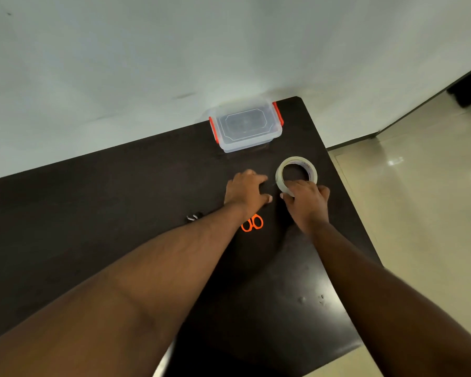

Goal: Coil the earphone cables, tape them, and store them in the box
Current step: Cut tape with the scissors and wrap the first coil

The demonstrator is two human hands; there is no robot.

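Right hand (pixel 306 198) gripping glossy tape ring (pixel 297 172), clear lidded box (pixel 245 126)

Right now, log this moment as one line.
right hand: grips translucent tape roll | left hand: flat on dark table | orange-handled scissors: untouched | clear orange-latched plastic box: lid on

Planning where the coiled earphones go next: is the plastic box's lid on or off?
On. The clear lid sits flat atop the box, with both orange side latches folded up against it. Whether they are fully clicked cannot be told.
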